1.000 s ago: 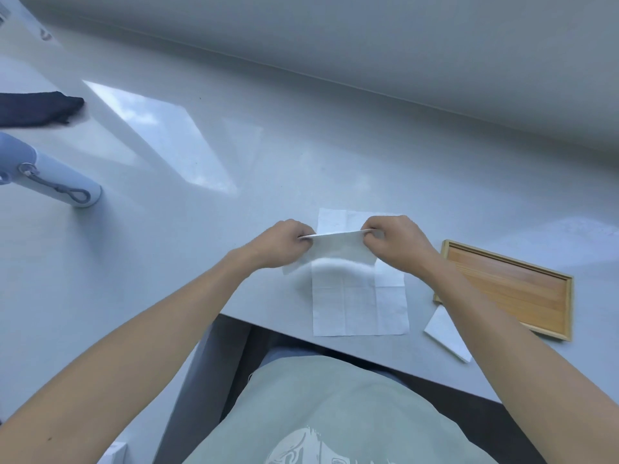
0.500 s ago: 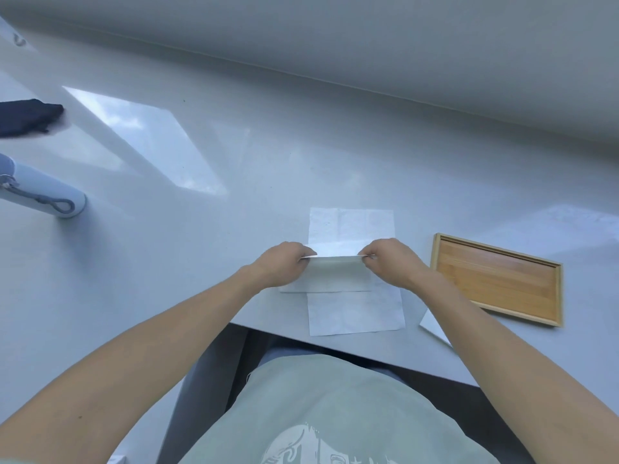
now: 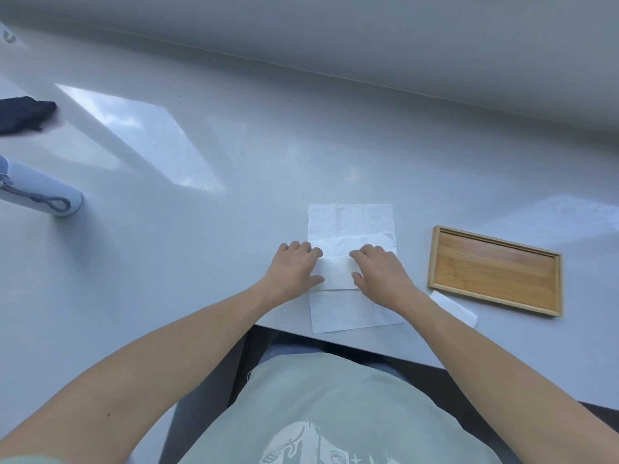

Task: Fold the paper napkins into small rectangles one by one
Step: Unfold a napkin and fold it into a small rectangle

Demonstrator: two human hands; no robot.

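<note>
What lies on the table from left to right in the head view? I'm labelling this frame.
Dark cloth → pale cylinder → left hand → right hand → wooden tray.

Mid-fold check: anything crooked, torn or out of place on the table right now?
Mostly fine. The folded napkin under the left hand and right hand sits slightly askew on the flat napkin. A small folded napkin lies beside the wooden tray, not in it. No tears visible.

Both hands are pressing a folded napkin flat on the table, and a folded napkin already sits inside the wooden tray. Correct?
Not quite. In the head view the wooden tray holds nothing; the folded napkin lies on the table beside its near edge. Both hands do press the napkin.
</note>
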